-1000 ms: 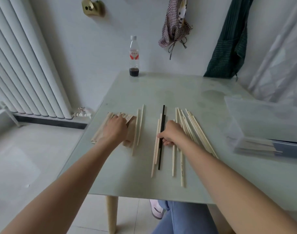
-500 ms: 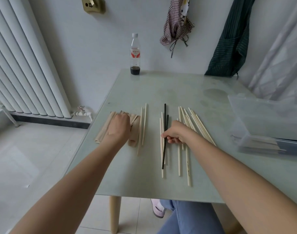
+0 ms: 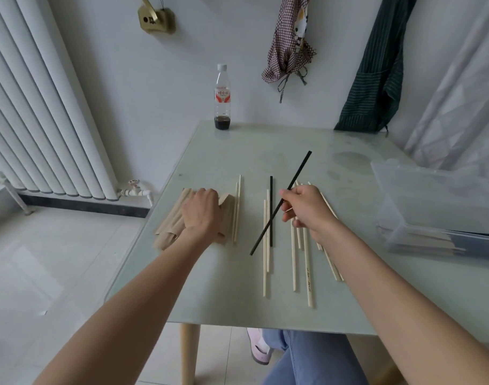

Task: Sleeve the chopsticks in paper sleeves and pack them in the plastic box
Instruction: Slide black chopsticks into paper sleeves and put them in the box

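Note:
My right hand (image 3: pixel 307 209) pinches a black chopstick (image 3: pixel 299 170) and holds it tilted above the table, its far end pointing up and to the right. A second black chopstick (image 3: pixel 271 195) lies flat among several pale wooden chopsticks (image 3: pixel 265 259). My left hand (image 3: pixel 203 215) rests on a stack of brown paper sleeves (image 3: pixel 171 223) at the table's left side. Two more wooden chopsticks (image 3: pixel 237 207) lie just right of the sleeves. The clear plastic box (image 3: pixel 432 207) stands at the right with sleeved chopsticks inside.
A glass-topped table (image 3: pixel 265 307) carries everything. A plastic bottle (image 3: pixel 222 98) with dark liquid stands at its far edge by the wall. A white radiator (image 3: pixel 43 107) fills the left. Cloth items hang on the wall behind.
My right hand has lifted one black chopstick off the table and tilted it up to the right. My left hand has stayed on the paper sleeves.

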Demonstrator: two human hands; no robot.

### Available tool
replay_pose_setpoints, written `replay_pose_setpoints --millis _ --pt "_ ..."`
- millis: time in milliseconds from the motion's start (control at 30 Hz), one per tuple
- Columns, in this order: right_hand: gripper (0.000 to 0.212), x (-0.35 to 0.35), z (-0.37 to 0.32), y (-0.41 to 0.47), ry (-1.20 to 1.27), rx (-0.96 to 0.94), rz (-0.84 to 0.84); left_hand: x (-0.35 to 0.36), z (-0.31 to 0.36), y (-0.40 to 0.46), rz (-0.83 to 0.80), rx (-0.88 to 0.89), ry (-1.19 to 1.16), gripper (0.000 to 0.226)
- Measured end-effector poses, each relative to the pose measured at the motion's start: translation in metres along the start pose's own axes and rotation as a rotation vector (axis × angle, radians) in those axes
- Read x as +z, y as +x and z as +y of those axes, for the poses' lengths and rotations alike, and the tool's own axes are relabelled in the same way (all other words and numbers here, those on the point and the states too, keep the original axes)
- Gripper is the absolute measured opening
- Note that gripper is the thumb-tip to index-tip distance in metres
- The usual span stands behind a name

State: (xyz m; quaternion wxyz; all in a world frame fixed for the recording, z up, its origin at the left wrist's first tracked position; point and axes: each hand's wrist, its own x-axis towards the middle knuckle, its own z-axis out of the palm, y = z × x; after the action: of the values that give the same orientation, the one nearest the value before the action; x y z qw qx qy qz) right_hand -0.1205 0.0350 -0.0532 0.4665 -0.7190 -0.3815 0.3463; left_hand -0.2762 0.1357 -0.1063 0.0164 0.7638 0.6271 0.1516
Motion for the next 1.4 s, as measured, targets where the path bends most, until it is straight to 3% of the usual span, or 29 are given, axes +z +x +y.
replay_pose_setpoints --millis 100,267,333,433,600,733,800,1133,1400 --pt "0.029 0.001 -0.002 -0.001 0.025 -0.020 0.044 -0.001 -0.004 0.000 0.020 -0.106 -0.184 0.013" --pt "0.022 -0.003 -0.004 -0.002 0.082 -0.032 0.109 -0.028 -0.003 -0.006 0.127 -0.106 -0.472 0.012" --pt "0.021 -0.004 -0.006 -0.004 0.141 -0.042 0.122 -0.035 -0.004 -0.009 0.110 -0.117 -0.743 0.013" --pt "0.020 -0.004 -0.008 -0.008 0.214 -0.057 0.128 -0.040 -0.003 -0.012 -0.050 -0.208 -1.287 0.022" --pt "0.021 -0.003 -0.012 -0.016 0.315 -0.100 0.137 -0.039 0.004 -0.017 -0.417 -0.408 -1.679 0.036" --pt "0.021 -0.005 -0.017 -0.020 0.372 -0.132 0.152 -0.037 0.013 -0.015 -0.501 -0.502 -2.011 0.026" --pt "0.020 -0.006 -0.018 -0.021 0.391 -0.145 0.162 -0.036 0.017 -0.014 -0.501 -0.557 -2.213 0.032" --pt "0.020 -0.007 -0.014 -0.023 0.432 -0.163 0.211 -0.038 0.028 -0.013 -0.362 -0.536 -2.579 0.044" --pt "0.019 0.002 -0.010 -0.026 0.671 -0.161 0.173 -0.042 0.037 -0.004 -0.132 -0.606 -2.532 0.041"
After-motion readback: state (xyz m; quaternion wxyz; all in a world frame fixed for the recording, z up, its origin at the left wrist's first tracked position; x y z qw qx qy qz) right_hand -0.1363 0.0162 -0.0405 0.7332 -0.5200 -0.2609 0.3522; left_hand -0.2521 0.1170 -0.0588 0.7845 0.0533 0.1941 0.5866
